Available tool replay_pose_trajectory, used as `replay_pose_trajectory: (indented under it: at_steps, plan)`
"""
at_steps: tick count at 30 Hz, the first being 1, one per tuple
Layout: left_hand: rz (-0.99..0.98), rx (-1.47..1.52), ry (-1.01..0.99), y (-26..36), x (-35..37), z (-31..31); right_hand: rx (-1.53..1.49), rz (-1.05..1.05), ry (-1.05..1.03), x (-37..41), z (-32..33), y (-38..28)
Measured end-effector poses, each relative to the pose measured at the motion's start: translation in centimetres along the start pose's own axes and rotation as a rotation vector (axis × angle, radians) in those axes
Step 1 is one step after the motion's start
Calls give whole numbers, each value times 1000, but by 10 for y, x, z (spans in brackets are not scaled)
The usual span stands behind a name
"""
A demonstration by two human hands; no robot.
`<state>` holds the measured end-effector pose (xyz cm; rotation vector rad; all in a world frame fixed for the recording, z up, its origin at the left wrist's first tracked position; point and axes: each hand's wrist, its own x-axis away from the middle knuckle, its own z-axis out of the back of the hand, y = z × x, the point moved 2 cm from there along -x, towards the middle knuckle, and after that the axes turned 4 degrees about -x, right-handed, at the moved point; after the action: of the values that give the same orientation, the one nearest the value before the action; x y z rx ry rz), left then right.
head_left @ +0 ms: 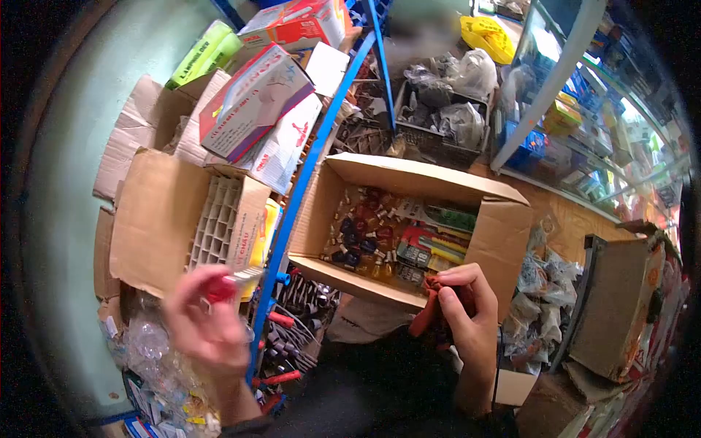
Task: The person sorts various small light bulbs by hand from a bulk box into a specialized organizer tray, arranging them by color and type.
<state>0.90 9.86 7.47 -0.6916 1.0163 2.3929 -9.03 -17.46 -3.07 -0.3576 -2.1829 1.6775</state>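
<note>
My left hand point(204, 325), smeared a little by motion, is closed around a small red bulb point(221, 289) with a silvery base. It is held up at the left, in front of an open carton with a white divider grid point(216, 223). On the right, my right hand point(473, 314) pinches a crumpled reddish-brown cloth point(426, 318) at the near edge of a cardboard box point(504, 237). Inside that box lie many small bulbs point(369, 228) in red, dark blue and amber. Flat packages point(438, 244) rest beside them.
A blue metal post point(303, 164) runs between the two cartons. Printed boxes point(255, 102) are stacked at upper left. Cables with red handles point(281, 319) hang below. A black crate point(445, 139) of bagged parts and a glass display case point(569, 139) stand at upper right.
</note>
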Motion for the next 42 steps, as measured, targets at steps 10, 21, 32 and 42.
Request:
replay_pose_trajectory:
  at_steps: [10,21,32,42]
  plan:
    - [48,439,-419,16,45,-121,31,84,-44,0,-8,-8]
    - [17,475,-440,23,64,-126,29,80,-2,3,-8,-8]
    - [8,463,-507,23,77,-122,17,77,-3,16,-11,-7]
    - [-33,595,-614,31,87,-131,40,22,104,23,0,2]
